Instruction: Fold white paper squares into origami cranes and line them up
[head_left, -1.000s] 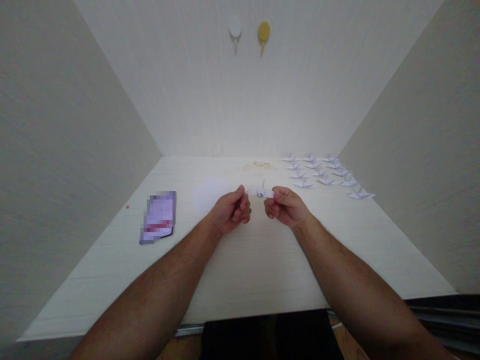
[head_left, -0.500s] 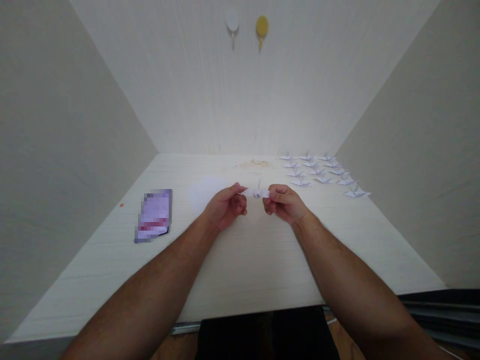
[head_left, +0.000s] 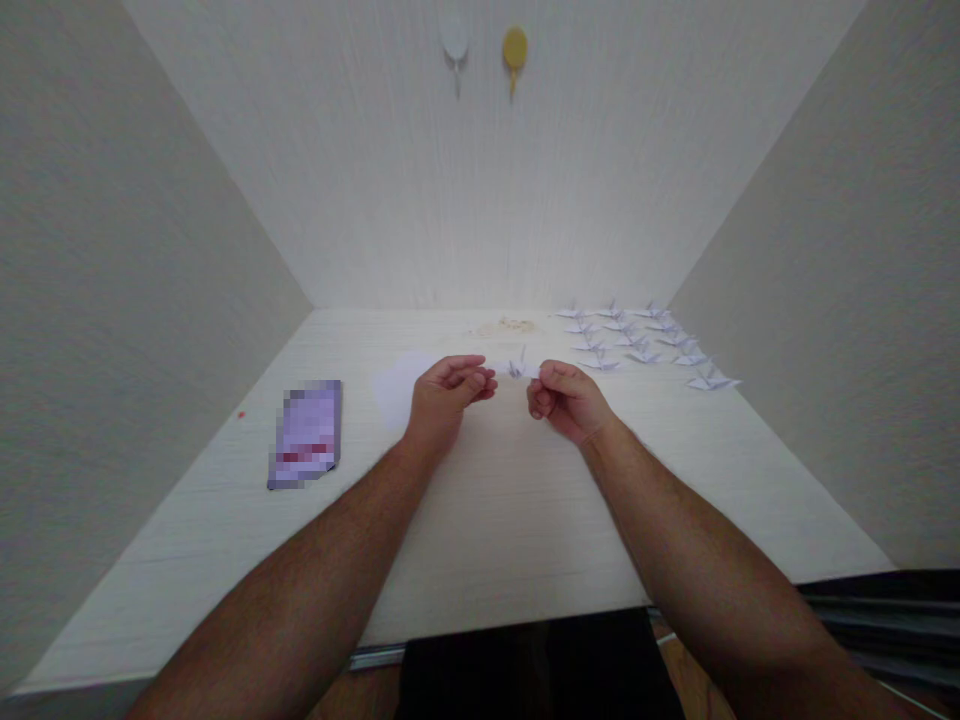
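Observation:
A small white paper crane (head_left: 515,369) hangs just above the pale table (head_left: 495,520) between both hands. My right hand (head_left: 568,399) pinches its right wing, fingers curled. My left hand (head_left: 446,394) is at its left wing with fingers loosely curled, fingertips at or just off the paper; I cannot tell if they touch. A stack of white paper sheets (head_left: 396,385) lies on the table just left of my left hand.
Several finished paper cranes (head_left: 637,345) stand in rows at the back right. A purple packet (head_left: 306,433) lies at the left. Some pale scraps (head_left: 510,325) sit near the back wall. Two hooks, white (head_left: 454,48) and yellow (head_left: 514,50), hang on that wall.
The hands and crane have risen slightly and moved away from me. My left fingers have loosened from a tight pinch on the left wing to a looser curl.

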